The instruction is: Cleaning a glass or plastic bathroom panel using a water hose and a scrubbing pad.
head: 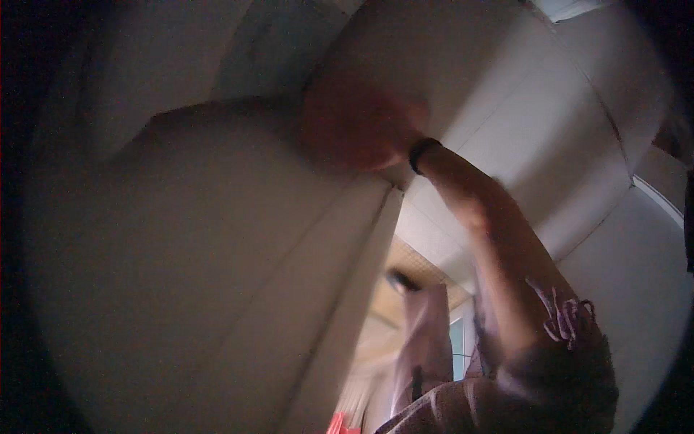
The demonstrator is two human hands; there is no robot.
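Note:
My right arm (504,238) reaches up across the view from the lower right, under a dark sleeve with a loose tied cord (566,323). A black band (422,156) circles the wrist. Dim and motion-blurred, my right hand (360,127) is at the upper end of a large pale panel (217,255), close to the panel's corner. Its fingers are too dark to make out, so I cannot tell whether it touches the panel or holds anything. My left hand is out of view.
A pale wall (504,119) crossed by shadow bands rises on the right. Beyond the panel's edge lies a tan tiled floor (428,260). My trouser leg (425,331) and a blurred foot (402,280) show there. Something red (340,424) sits at the bottom edge.

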